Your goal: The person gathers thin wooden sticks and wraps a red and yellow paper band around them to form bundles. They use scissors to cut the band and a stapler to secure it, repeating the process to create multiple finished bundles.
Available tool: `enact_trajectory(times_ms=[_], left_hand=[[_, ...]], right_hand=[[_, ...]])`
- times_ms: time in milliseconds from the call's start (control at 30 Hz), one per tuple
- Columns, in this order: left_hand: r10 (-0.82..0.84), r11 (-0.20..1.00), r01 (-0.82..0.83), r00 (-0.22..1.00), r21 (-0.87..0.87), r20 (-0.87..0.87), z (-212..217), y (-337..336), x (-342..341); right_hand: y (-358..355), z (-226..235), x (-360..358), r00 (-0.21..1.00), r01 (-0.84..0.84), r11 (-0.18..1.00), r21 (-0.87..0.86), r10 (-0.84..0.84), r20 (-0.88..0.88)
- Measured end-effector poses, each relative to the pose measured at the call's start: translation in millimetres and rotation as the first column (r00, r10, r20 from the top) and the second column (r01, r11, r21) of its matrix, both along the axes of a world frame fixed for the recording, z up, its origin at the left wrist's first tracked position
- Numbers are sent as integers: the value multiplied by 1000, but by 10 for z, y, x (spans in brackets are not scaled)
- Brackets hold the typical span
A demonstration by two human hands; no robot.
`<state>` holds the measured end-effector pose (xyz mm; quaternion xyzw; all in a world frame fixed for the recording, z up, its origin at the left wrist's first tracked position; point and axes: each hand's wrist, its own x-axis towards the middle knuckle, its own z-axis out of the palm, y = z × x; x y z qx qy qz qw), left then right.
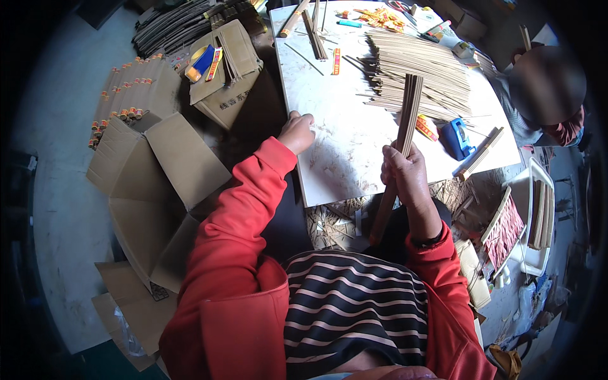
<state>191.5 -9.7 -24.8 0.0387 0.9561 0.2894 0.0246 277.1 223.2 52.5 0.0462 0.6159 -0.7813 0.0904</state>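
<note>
My right hand (404, 172) is wrapped round an upright bundle of brown incense sticks (410, 114). The bundle rises above the table's front edge, and its lower end reaches down toward my lap. At the left edge of the white table (335, 149), my left hand (297, 133) rests with its fingers curled in; whatever they may hold is hidden. A wide spread of loose incense sticks (421, 73) lies on the tabletop beyond my right hand. Close to that hand are a red and yellow label (427, 128) and a blue tape dispenser (457, 139).
An open cardboard box (142, 196) stands to my left, by a closed carton (228, 95) and stacked labelled bundles (126, 88). Another bundle (481, 153) lies at the table's right corner. A white crate (538, 253) stands at the right, and a person (548, 95) sits beyond it.
</note>
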Motion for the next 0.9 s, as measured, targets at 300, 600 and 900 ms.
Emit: enact_trajectory(times_ms=[300, 600, 900], left_hand=[[-11, 986, 33, 991, 164, -130, 85, 70, -528], [-543, -52, 114, 830, 992, -124, 1322, 861, 294], [-161, 127, 446, 891, 886, -425, 2114, 812, 713]], right_hand=[[19, -65, -31, 997, -67, 998, 7, 67, 29], [-118, 121, 111, 953, -301, 952, -53, 299, -46], [-395, 715, 106, 809, -195, 906, 376, 365, -460]])
